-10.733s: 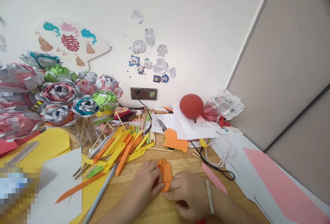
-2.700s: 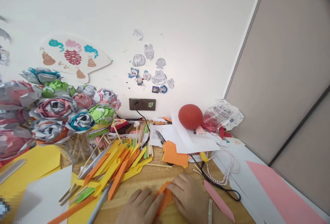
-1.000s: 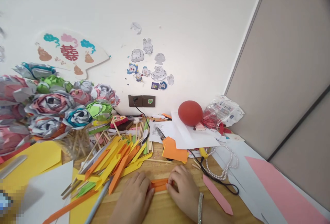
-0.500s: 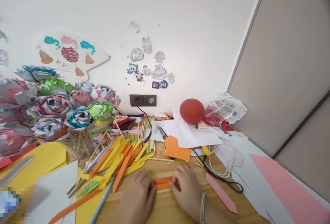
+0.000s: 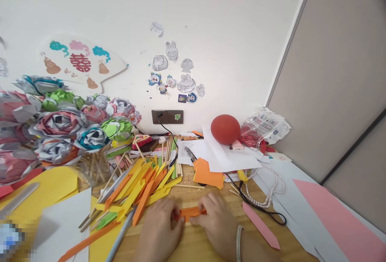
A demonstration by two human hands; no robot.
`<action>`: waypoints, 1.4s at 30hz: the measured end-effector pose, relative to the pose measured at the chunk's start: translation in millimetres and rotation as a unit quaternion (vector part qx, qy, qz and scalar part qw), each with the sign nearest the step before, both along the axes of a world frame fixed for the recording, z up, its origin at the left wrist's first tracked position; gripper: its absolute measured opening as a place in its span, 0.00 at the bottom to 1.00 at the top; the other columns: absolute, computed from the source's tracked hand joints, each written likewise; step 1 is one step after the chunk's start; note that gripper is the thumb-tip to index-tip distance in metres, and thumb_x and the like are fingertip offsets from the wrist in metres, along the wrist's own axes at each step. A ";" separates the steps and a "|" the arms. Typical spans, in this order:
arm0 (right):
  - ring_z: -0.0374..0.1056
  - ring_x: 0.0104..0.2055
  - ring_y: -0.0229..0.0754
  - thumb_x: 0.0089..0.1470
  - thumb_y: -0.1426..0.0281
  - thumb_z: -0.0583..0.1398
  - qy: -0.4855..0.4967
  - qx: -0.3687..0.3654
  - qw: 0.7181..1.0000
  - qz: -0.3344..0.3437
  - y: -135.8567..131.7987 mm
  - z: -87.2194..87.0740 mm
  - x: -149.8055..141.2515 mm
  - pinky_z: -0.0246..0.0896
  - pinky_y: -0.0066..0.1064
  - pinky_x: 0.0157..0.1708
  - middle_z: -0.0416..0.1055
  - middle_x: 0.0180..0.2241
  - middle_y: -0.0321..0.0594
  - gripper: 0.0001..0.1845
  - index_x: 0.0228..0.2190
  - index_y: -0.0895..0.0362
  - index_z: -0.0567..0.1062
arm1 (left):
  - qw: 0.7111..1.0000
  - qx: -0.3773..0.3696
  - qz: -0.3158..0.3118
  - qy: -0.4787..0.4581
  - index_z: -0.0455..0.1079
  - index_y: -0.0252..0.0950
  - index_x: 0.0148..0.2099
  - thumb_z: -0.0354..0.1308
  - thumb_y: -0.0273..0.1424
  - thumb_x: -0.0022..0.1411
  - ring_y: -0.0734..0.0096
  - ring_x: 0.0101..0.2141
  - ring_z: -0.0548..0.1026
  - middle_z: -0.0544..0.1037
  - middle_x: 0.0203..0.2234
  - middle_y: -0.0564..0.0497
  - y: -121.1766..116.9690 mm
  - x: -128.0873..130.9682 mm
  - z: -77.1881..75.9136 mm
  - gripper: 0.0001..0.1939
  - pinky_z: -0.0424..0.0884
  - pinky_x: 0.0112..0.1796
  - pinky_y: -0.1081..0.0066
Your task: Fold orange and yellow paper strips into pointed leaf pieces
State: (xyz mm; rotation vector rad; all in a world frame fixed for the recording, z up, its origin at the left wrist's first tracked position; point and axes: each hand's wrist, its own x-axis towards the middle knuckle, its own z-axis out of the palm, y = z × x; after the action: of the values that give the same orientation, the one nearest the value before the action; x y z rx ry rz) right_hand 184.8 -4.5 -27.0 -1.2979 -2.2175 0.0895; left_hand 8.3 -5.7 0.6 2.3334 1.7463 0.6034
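Observation:
Between my two hands is a narrow folded strip of orange paper (image 5: 190, 213), just above the wooden table. My left hand (image 5: 163, 225) pinches its left end between thumb and fingers. At the other end, my right hand (image 5: 215, 221) grips the strip the same way, with a silvery bangle on the wrist. My fingers hide both ends of the strip. To the left lies a heap of folded yellow and orange paper strips (image 5: 141, 189). A pink paper strip (image 5: 261, 225) rests on the table right of my right hand.
Paper flowers (image 5: 60, 125) on sticks crowd the left side. Behind my hands are orange paper pieces (image 5: 208, 173), scissors (image 5: 190, 154) and a red balloon (image 5: 225, 129). A pearl-like bead string (image 5: 279, 185) and a black cord (image 5: 262, 209) lie at right, near pink and white sheets.
The orange strip now looks narrower, with its lengthwise opening closed up. My right thumb has shifted to the strip's lower edge, and both hands have stayed in nearly the same place.

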 end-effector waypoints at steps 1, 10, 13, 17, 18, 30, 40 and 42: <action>0.60 0.35 0.41 0.52 0.73 0.61 -0.027 0.016 0.999 0.042 -0.7 4.0 5.9 0.51 0.31 0.32 0.65 0.30 0.36 0.04 0.27 0.52 0.75 | 1.000 -0.003 0.002 -0.004 0.65 0.36 0.27 0.52 0.24 0.51 0.65 0.31 0.70 0.71 0.25 0.52 -0.1 -0.4 0.5 0.03 0.61 0.32 0.70; 0.60 0.33 0.39 0.58 0.72 0.54 -0.107 0.011 0.990 0.090 -4.6 30.8 41.6 0.49 0.31 0.29 0.66 0.29 0.37 0.12 0.30 0.49 0.77 | 0.999 -0.025 -0.007 -0.034 0.63 0.37 0.27 0.53 0.22 0.50 0.68 0.29 0.70 0.70 0.24 0.54 5.9 -8.5 -6.1 0.05 0.63 0.31 0.71; 0.60 0.39 0.41 0.54 0.75 0.55 -0.110 0.054 0.983 0.133 -2.9 22.3 39.5 0.53 0.33 0.35 0.68 0.38 0.38 0.10 0.35 0.51 0.74 | 0.997 0.023 -0.068 -0.039 0.67 0.38 0.34 0.53 0.24 0.53 0.66 0.33 0.70 0.72 0.30 0.52 5.7 -14.1 -10.5 0.06 0.66 0.34 0.69; 0.60 0.38 0.40 0.55 0.78 0.53 -0.149 0.096 0.967 0.181 2.1 9.3 32.6 0.55 0.32 0.38 0.69 0.38 0.39 0.09 0.36 0.58 0.70 | 0.975 0.127 -0.183 0.017 0.70 0.41 0.37 0.47 0.27 0.63 0.65 0.35 0.70 0.71 0.32 0.50 2.9 -17.0 -12.2 0.10 0.66 0.35 0.69; 0.60 0.37 0.40 0.56 0.79 0.52 -0.155 0.100 0.967 0.178 3.7 7.2 30.5 0.55 0.32 0.38 0.70 0.36 0.39 0.09 0.36 0.58 0.70 | 0.968 0.152 -0.197 0.038 0.69 0.41 0.36 0.47 0.27 0.64 0.65 0.34 0.69 0.71 0.31 0.50 2.5 -16.7 -12.5 0.10 0.66 0.34 0.68; 0.60 0.32 0.40 0.52 0.79 0.57 -0.035 0.086 0.991 0.094 9.8 -0.6 15.0 0.53 0.31 0.32 0.68 0.28 0.37 0.07 0.25 0.58 0.71 | 0.972 0.155 -0.166 0.055 0.66 0.37 0.29 0.50 0.26 0.62 0.65 0.31 0.70 0.71 0.28 0.51 7.4 -12.5 -22.1 0.09 0.66 0.32 0.67; 0.62 0.33 0.41 0.44 0.77 0.64 0.041 -0.113 0.990 -0.072 9.0 6.6 7.7 0.53 0.31 0.33 0.68 0.27 0.35 0.08 0.22 0.59 0.69 | 0.999 -0.002 -0.017 0.042 0.67 0.36 0.29 0.55 0.32 0.58 0.59 0.34 0.70 0.72 0.28 0.49 4.5 -7.2 -5.3 0.07 0.65 0.35 0.63; 0.62 0.36 0.42 0.45 0.76 0.64 0.027 -0.119 0.990 -0.075 9.3 7.7 7.7 0.54 0.31 0.36 0.69 0.30 0.36 0.06 0.26 0.58 0.71 | 0.999 0.009 -0.023 0.033 0.68 0.36 0.33 0.56 0.32 0.58 0.59 0.36 0.70 0.72 0.31 0.48 6.3 -7.1 -7.6 0.05 0.65 0.37 0.63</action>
State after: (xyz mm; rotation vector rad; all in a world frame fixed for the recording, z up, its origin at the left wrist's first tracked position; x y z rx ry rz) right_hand 192.5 4.8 -19.4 -1.5666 -2.1035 0.3358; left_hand 1.2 0.6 -7.0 2.4251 1.7153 0.5437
